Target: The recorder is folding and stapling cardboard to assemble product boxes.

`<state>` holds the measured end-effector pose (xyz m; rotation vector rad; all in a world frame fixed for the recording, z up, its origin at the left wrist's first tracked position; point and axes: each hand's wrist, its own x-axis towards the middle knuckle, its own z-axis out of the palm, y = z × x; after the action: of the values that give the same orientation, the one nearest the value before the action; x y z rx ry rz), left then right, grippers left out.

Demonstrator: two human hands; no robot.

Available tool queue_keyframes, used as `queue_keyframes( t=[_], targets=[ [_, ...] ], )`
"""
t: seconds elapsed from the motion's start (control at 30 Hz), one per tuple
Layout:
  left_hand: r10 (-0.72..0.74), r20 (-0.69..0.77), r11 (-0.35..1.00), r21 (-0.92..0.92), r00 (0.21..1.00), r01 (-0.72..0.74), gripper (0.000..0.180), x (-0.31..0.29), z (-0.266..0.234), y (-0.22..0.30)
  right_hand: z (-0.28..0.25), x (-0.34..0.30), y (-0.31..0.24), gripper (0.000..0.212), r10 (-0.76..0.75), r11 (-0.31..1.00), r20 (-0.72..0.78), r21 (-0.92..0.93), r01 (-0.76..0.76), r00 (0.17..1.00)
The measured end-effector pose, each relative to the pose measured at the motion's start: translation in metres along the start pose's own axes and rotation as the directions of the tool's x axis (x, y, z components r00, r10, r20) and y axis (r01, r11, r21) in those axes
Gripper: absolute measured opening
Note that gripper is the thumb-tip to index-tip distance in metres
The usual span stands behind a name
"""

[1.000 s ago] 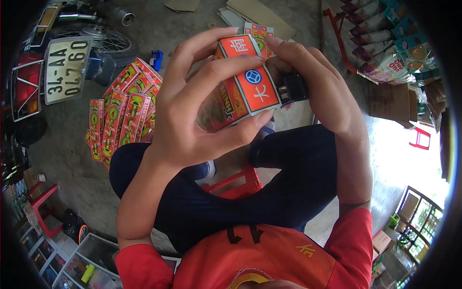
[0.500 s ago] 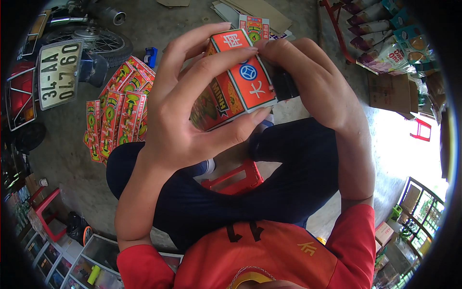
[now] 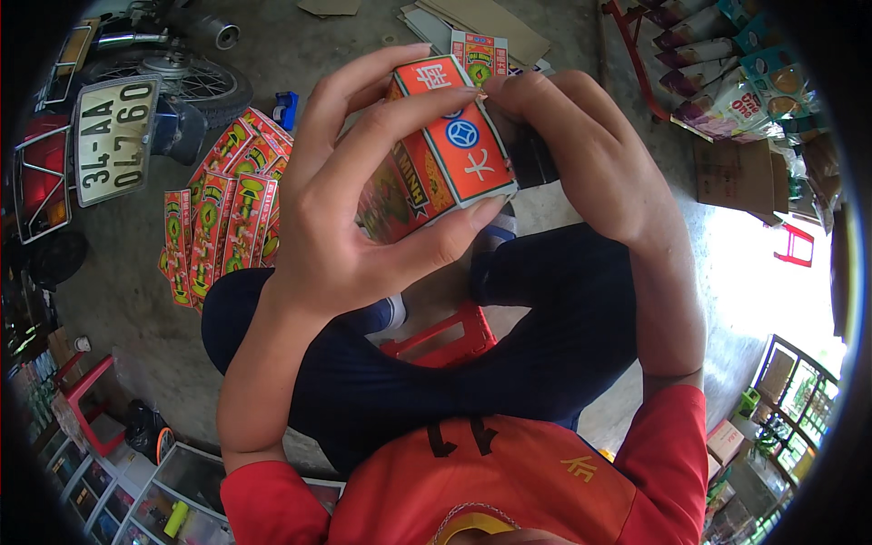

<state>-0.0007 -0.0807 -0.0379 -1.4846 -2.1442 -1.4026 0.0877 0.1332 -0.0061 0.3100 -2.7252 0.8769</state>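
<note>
A small orange-red printed cardboard box [image 3: 462,150] is held up in front of me, tilted, with a blue round emblem on its orange side. My left hand [image 3: 341,195] is closed round it from the left, thumb along the near edge and a finger across the orange side. From the right, my right hand [image 3: 581,136] pinches the box's far right corner, its other fingers curled and partly hidden. Under that hand, against the box's right side, sits a dark block-like thing [image 3: 534,156] whose kind I cannot make out.
On the floor to the left lie several flat printed cardboard pieces [image 3: 211,222] beside a blue tape dispenser [image 3: 284,109]. A motorbike [image 3: 173,86] stands farther left. More flat cardboard [image 3: 495,27] lies ahead. Below my hands is a red stool [image 3: 445,336]; a rack of packets [image 3: 727,73] stands at right.
The box has shifted and turned slightly toward the left in my hands. Both hands keep nearly the same hold.
</note>
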Motion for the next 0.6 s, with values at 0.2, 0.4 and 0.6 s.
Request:
queue_keyframes(
  t=[0.2,0.4,0.6],
  targets=[
    [0.011,0.024,1.0,-0.005,1.0,-0.011,0.062,0.001,-0.001,0.002,0.011,-0.001,0.004,0.017,-0.182,0.98,-0.172,-0.117,0.163,0.968],
    [-0.025,0.053,0.991,-0.132,0.998,0.032,0.066,0.0,-0.007,0.003,-0.004,-0.004,-0.021,0.039,0.01,0.956,0.096,-0.294,0.019,0.995],
    [0.008,0.021,0.999,-0.045,1.0,-0.007,0.063,-0.001,-0.008,0.001,0.007,-0.001,0.001,0.024,-0.144,0.988,-0.078,-0.07,0.139,0.986]
  ],
)
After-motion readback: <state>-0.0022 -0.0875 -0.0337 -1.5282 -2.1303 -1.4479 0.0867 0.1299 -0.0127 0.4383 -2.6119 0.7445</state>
